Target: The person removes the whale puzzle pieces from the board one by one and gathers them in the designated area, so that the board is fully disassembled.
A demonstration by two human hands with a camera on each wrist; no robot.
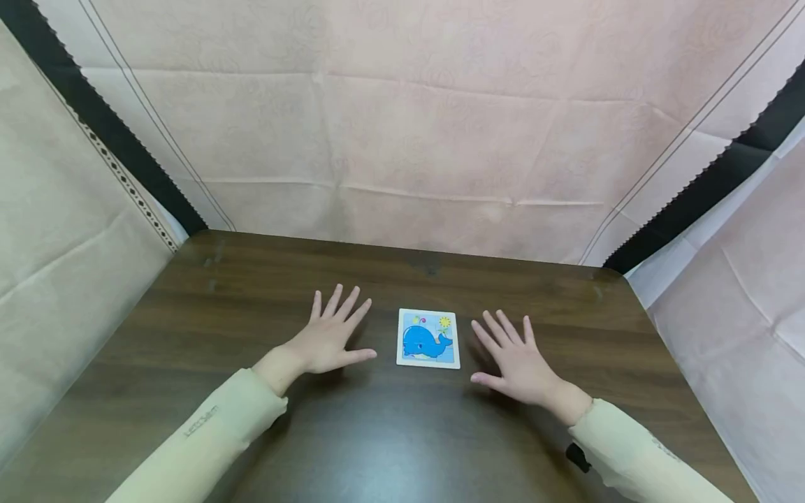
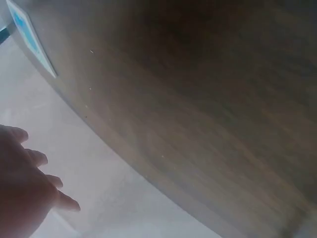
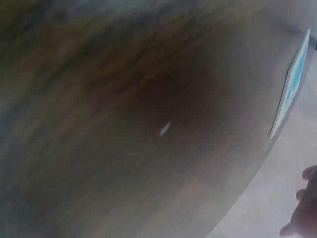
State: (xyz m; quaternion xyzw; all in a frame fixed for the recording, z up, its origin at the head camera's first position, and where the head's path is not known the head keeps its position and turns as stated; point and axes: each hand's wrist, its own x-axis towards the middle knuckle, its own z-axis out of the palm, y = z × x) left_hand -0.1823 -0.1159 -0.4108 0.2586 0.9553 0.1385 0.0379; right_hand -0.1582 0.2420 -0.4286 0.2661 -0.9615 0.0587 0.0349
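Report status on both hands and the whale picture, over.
Left hand open, empty. Right hand same. Whale picture flat on table, between hands. No obstruction seen.

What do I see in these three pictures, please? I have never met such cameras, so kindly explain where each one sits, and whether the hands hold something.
There is no robot here, only a person's bare left hand and right hand, coming out of pale green sleeves. The wide picture comes from a camera worn on the head, looking forward and down. The two tilted pictures come from cameras worn on the left and right wrists, so each shows only part of its own hand, near a lower corner.

On the dark brown, wood-patterned table lies a flat square white-bordered panel with a blue whale. The hands are on either side of it, fingers spread. They hold nothing, and neither touches the panel.
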